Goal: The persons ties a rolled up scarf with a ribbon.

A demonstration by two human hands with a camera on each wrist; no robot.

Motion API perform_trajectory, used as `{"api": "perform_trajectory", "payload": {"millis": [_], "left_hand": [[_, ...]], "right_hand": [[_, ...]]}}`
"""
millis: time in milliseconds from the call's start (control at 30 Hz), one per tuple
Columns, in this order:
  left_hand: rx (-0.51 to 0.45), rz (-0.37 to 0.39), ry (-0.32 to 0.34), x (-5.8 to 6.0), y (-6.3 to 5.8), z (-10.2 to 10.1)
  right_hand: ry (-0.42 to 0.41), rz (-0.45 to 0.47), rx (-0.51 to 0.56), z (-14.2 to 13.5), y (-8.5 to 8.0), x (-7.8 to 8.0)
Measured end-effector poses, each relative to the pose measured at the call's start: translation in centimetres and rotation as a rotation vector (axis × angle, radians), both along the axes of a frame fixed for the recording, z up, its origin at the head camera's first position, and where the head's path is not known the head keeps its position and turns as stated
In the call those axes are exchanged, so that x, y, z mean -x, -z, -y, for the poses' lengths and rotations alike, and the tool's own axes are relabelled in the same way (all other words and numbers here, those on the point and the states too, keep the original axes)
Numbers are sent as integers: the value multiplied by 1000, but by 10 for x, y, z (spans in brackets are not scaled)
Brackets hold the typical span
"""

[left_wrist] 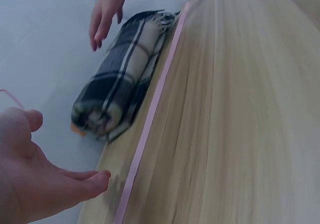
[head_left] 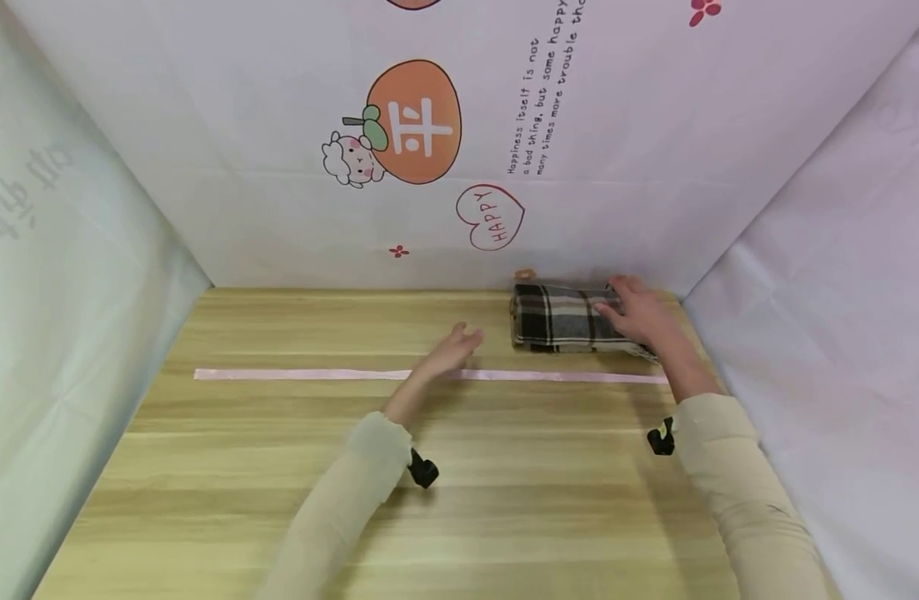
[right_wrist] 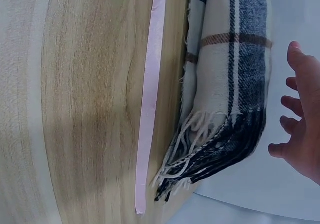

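Here's my right hand [head_left: 639, 315], fingers spread, gripping nothing, with the rolled plaid cloth [head_left: 567, 317] just beside them, a thick, soft cylinder. My left hand [head_left: 450, 350] reaches near its other end, also holding nothing, thumb well apart from the fingers. The right wrist view reveals twisted fringe and a gap by my right fingers (from the head, they overlap the roll!); the left wrist view shows its coiled end. Beyond my fingers, a printed heart [head_left: 491, 217] reads "HAPPY".

The head camera looks forward and down over the bench [head_left: 534, 500]; the left wrist's looks along the roll [left_wrist: 120, 69]; the right wrist's, closest, faces its fringe [right_wrist: 200, 159]. Both wrists share the strip [left_wrist: 156, 99].
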State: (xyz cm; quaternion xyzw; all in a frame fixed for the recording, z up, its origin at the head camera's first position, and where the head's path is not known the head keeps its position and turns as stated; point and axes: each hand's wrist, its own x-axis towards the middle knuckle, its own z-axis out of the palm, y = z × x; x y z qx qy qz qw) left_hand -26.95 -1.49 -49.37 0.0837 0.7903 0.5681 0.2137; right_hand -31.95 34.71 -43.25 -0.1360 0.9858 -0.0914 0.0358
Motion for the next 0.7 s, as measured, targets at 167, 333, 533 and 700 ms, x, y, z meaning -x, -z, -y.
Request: {"api": "perform_trajectory", "payload": {"millis": [167, 333, 533, 700], "left_hand": [[-131, 142, -75, 3, -2, -37], [-389, 326, -203, 10, 1, -64], [-519, 304, -305, 45, 55, -84], [-613, 358, -341, 72, 87, -97]], "right_hand": [[-2, -12, -22, -1, 6, 5], [1, -3, -47, 1, 18, 9], [7, -4, -103, 4, 34, 8], [23, -60, -81, 2, 45, 5]]}}
